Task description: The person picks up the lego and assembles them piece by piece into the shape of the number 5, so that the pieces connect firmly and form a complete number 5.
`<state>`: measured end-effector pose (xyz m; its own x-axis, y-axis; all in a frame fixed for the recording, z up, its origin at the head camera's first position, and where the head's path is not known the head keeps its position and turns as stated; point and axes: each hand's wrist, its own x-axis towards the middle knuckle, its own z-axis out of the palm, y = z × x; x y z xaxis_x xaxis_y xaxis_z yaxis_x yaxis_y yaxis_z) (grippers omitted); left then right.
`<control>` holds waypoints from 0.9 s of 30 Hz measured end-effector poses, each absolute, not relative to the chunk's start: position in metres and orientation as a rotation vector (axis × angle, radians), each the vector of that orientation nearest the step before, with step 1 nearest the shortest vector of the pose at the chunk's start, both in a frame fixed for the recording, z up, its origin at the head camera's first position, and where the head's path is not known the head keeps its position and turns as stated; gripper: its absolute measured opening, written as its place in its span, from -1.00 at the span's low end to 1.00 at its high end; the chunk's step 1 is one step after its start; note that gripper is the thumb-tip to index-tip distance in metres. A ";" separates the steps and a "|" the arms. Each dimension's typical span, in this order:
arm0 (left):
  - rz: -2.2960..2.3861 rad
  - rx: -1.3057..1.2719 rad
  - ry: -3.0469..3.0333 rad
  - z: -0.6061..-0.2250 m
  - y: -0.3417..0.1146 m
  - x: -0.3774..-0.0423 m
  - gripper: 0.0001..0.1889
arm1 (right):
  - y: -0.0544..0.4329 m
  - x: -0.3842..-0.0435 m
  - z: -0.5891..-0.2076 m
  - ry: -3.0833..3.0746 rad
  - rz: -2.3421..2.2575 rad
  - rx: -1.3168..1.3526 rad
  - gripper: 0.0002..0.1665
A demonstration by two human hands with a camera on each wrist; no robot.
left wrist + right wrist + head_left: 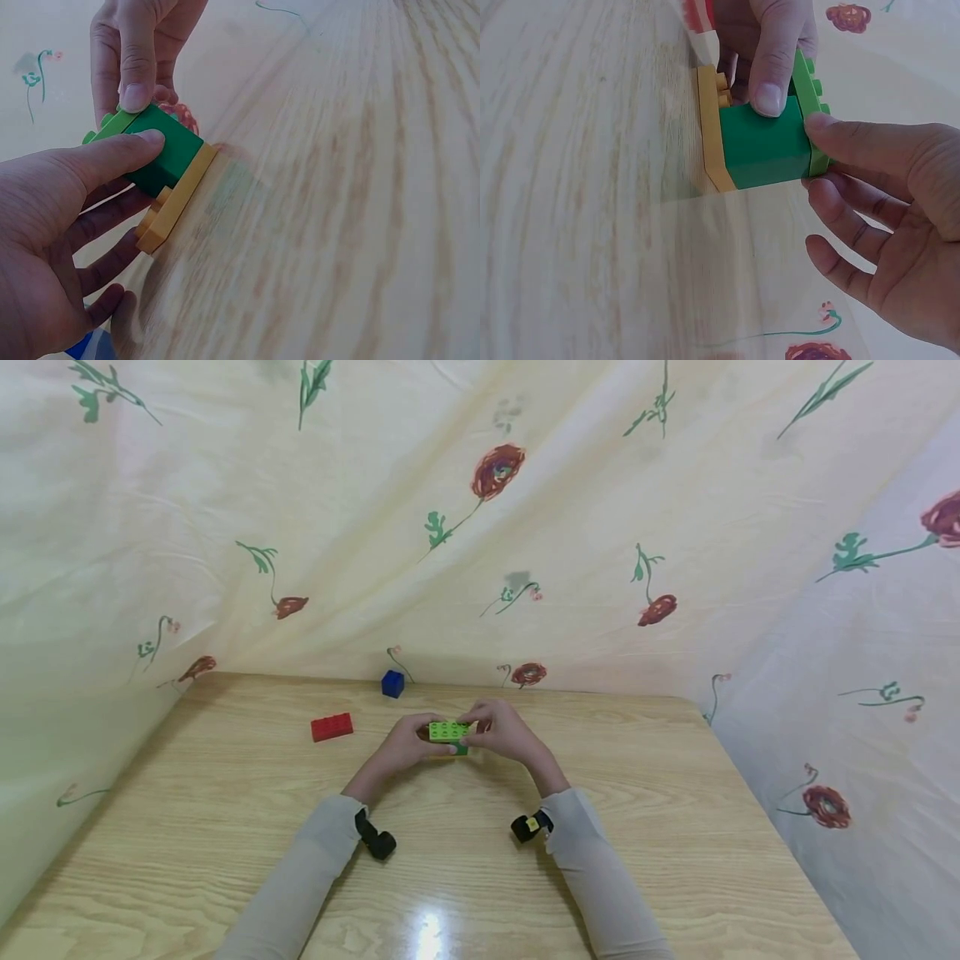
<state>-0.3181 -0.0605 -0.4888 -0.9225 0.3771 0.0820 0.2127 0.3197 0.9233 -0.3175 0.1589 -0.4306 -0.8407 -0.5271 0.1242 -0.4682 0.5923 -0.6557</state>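
Observation:
A small stack of toy bricks stands near the table's back: a thin yellow-orange plate (711, 142) at the bottom, a dark green brick (765, 146) on it, and a light green studded brick (444, 732) on top. Studs of the plate show beside the dark green brick. My left hand (408, 742) grips the dark green brick from the left, its thumb flat on the near face. From the right, my right hand (504, 732) pinches the end of the light green brick between thumb and fingers. The other right fingers curl loosely below it in the right wrist view.
A red brick (332, 727) lies on the wooden table (450, 877) left of the hands. Farther back, a blue block (392, 684) sits by the flowered cloth (360, 568) that hangs behind the table. Black cameras are strapped to both wrists.

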 end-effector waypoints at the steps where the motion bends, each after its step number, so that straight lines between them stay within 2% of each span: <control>1: 1.660 0.551 2.433 -0.489 -0.060 -0.318 -0.58 | 0.159 -0.318 -0.431 2.725 -1.091 -0.847 -0.63; 27: 1.658 0.570 2.440 -0.487 -0.062 -0.316 -0.59 | 0.158 -0.325 -0.423 2.636 -1.109 -0.804 -0.63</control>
<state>-0.3164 -0.0618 -0.4873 -0.9190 0.3822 0.0970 0.2309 0.3223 0.9180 -0.3250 0.1581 -0.4227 -0.8399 -0.5405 0.0496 -0.4134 0.5777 -0.7038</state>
